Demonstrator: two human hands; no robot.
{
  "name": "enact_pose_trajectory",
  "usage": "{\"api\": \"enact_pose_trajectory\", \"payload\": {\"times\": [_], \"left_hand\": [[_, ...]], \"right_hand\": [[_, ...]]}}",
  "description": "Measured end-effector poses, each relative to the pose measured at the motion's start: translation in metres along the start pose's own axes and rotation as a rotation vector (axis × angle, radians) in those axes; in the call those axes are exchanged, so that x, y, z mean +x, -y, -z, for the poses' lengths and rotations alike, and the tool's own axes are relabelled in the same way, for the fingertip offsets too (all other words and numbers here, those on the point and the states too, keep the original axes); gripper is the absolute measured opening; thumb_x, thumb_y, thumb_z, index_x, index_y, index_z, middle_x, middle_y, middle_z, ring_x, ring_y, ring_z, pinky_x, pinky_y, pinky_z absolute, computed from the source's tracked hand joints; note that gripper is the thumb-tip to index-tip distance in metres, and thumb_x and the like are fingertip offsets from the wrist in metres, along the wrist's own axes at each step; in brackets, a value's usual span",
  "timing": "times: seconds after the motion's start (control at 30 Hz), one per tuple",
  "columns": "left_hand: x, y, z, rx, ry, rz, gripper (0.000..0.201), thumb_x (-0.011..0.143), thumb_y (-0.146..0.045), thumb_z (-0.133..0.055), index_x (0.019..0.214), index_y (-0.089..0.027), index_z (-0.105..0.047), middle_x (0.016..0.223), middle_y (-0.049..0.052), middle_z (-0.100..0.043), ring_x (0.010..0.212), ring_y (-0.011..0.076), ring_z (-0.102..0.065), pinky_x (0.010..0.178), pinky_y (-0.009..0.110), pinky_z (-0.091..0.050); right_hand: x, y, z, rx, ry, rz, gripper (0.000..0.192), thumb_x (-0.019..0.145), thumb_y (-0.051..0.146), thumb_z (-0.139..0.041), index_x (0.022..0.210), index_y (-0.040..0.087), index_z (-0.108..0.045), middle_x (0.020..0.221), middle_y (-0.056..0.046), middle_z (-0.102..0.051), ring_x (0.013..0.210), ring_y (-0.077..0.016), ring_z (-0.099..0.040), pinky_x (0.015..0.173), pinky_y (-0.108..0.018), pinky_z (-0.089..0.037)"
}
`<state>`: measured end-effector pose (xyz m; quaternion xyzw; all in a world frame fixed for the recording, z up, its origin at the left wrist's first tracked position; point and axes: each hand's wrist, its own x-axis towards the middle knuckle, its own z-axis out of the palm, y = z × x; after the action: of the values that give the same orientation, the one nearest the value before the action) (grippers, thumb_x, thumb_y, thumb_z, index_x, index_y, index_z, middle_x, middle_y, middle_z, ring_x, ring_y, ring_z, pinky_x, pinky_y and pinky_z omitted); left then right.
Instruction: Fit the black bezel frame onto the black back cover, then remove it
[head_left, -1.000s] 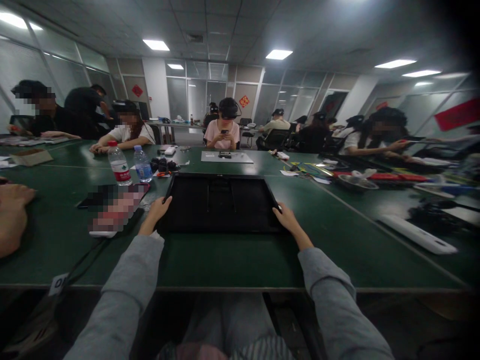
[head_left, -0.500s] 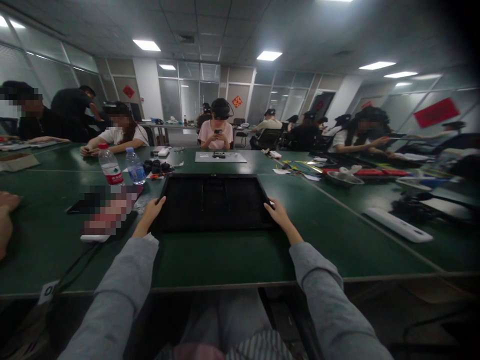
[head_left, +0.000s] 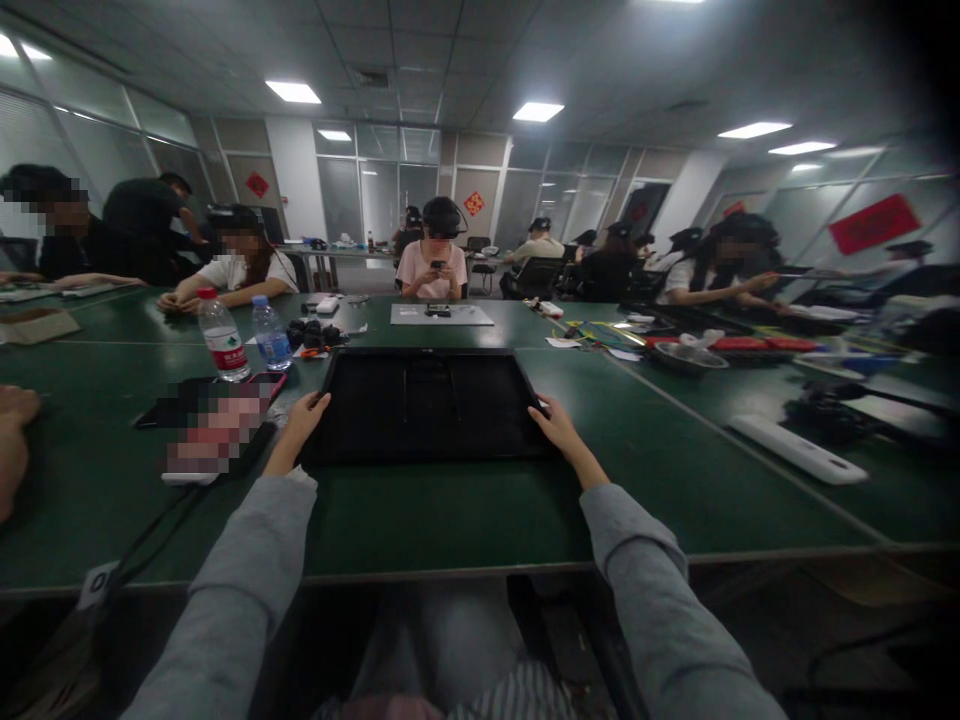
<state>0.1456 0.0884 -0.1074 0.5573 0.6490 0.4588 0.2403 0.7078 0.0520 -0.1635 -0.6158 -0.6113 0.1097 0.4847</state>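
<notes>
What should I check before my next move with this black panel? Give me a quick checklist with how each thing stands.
1. Left hand grip: ok, on the left edge of the black panel, thumb on top.
2. Right hand grip: ok, on the panel's right edge.
3. Panel's underside fully on the green table: cannot tell, it is hidden.
4. Bottles out of the way: ok, the red-capped bottle and blue-capped bottle stand upright, apart from the panel.
5. Dark clutter by the far left corner not touching the panel: cannot tell.
6. Other person's hand at far left: ok, well apart from the panel.
</notes>
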Motion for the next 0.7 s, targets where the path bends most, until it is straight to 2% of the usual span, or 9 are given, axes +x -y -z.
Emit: {"api": "enact_pose_trajectory", "payload": {"times": [0.1, 0.27, 0.43, 0.6, 0.7], "left_hand": [[-0.005, -0.007, 0.001, 0.031, 0.052, -0.003, 0.041, 0.089, -0.042, -0.070, 0.115, -0.012, -0.078, 0.109, 0.014, -0.080, 0.110, 0.0325, -0.073, 0.101, 0.043, -0.056], [-0.013, -0.017, 0.005, 0.023, 0.051, 0.004, 0.039, 0.086, -0.044, -0.073, 0.110, -0.014, -0.079, 0.097, 0.009, -0.081, 0.106, 0.0323, -0.073, 0.096, 0.041, -0.057], [-0.011, -0.012, 0.006, 0.068, 0.043, -0.010, 0.036, 0.087, -0.040, -0.071, 0.110, -0.014, -0.080, 0.099, 0.009, -0.081, 0.105, 0.0316, -0.073, 0.095, 0.039, -0.057], [0.002, 0.009, 0.001, 0.213, 0.022, -0.069, 0.040, 0.093, -0.036, -0.064, 0.123, -0.014, -0.077, 0.121, 0.013, -0.079, 0.114, 0.0309, -0.072, 0.101, 0.039, -0.053], [0.006, 0.019, -0.001, 0.285, 0.015, -0.111, 0.048, 0.096, -0.039, -0.059, 0.136, -0.013, -0.071, 0.133, 0.017, -0.074, 0.117, 0.0292, -0.071, 0.103, 0.038, -0.051]], "right_hand": [[0.000, 0.004, 0.000, 0.121, 0.043, -0.099, 0.050, 0.086, 0.048, -0.065, 0.129, 0.021, -0.064, 0.095, -0.007, -0.076, 0.087, -0.0257, -0.074, 0.086, -0.049, -0.064], [-0.003, 0.012, 0.000, 0.213, 0.080, -0.188, 0.055, 0.083, 0.033, -0.062, 0.136, 0.022, -0.060, 0.105, -0.007, -0.076, 0.092, -0.0237, -0.075, 0.087, -0.046, -0.064], [-0.005, 0.019, 0.006, 0.217, 0.152, -0.372, 0.067, 0.083, 0.027, -0.060, 0.150, 0.021, -0.053, 0.097, -0.007, -0.078, 0.083, -0.0249, -0.076, 0.080, -0.044, -0.066], [-0.005, 0.013, 0.006, 0.275, 0.175, -0.286, 0.062, 0.086, 0.033, -0.062, 0.147, 0.023, -0.056, 0.093, -0.006, -0.077, 0.081, -0.0260, -0.076, 0.080, -0.046, -0.066], [-0.003, 0.008, 0.003, 0.202, 0.148, -0.222, 0.059, 0.087, 0.037, -0.063, 0.143, 0.021, -0.059, 0.104, -0.009, -0.077, 0.092, -0.0267, -0.076, 0.088, -0.049, -0.065]]}}
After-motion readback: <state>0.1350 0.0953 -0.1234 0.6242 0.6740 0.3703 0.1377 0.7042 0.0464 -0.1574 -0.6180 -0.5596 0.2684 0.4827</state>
